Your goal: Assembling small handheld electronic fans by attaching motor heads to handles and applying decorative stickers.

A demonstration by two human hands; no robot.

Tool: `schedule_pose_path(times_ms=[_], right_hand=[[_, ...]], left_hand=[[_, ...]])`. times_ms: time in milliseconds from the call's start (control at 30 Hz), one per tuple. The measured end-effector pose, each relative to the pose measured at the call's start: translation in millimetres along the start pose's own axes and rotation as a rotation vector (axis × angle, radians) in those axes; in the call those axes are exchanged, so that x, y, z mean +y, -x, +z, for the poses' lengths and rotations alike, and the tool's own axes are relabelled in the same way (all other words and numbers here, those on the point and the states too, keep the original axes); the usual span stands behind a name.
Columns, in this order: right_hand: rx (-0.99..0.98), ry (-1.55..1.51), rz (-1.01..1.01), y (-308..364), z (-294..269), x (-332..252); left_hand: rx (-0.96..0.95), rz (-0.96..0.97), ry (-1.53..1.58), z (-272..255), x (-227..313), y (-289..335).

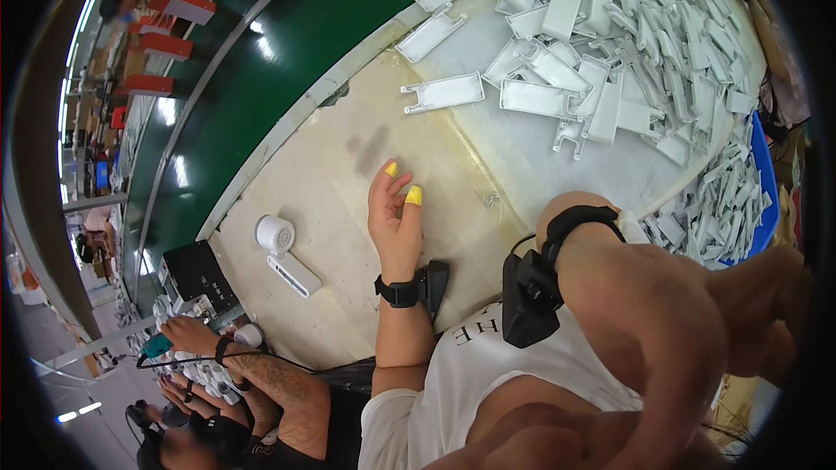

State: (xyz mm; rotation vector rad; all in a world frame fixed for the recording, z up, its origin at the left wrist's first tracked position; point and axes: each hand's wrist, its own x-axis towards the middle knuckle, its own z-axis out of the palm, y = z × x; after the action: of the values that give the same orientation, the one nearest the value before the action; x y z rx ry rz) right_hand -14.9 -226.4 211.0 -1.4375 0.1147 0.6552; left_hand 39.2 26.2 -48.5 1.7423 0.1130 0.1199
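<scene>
Left hand (pixel 398 213) over the beige worktop (pixel 348 183), nothing in its grasp, fingers loosely bent and apart, with yellow fingertip covers (pixel 414 196) on the thumb and one finger. Right hand (pixel 570 203), seen above a black wrist strap, is turned so that its fingers are hidden; cannot tell whether it is grasping anything, though a small white piece shows just beside it. Specimens: long, narrow white plastic housings (pixel 444 93), rigid and shallow like troughs, with raised side rims, plain broad faces, and notched ends from which short prongs project; surface matte to faintly glossy, colour uniform. They lie in a dense, disordered heap at the far right of the worktop, on a translucent whitish sheet (pixel 475 148), some face up, others on edge or overlapping. A few lie at the heap's left margin, nearest the left hand but apart from it. More white pieces fill a blue plastic bin (pixel 766 187) at right. A white handheld fan (pixel 277 234) with round perforated head lies left of the left hand.
</scene>
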Motion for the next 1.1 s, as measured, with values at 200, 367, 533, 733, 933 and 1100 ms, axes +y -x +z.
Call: schedule_pose_path(times_ms=[200,367,533,733,933,1100], right_hand=[[0.055,-0.05,0.013,-1,-5,-12],[0.076,-0.087,0.024,-7,-12,-19],[0.116,-0.144,0.025,-13,-13,-27],[0.138,-0.188,0.037,12,-22,-10],[0.212,-0.247,0.038,-89,42,-86],[0.204,-0.271,0.066,-76,41,-71]], left_hand=[[-0.017,-0.013,0.005,1,0,0],[-0.011,-0.019,-0.035,-2,0,0],[-0.008,-0.003,0.011,-1,-2,0],[0.02,-0.006,0.016,-6,-2,2],[-0.031,-0.008,-0.008,6,-1,-1],[0.011,-0.02,-0.013,-10,-6,2]])
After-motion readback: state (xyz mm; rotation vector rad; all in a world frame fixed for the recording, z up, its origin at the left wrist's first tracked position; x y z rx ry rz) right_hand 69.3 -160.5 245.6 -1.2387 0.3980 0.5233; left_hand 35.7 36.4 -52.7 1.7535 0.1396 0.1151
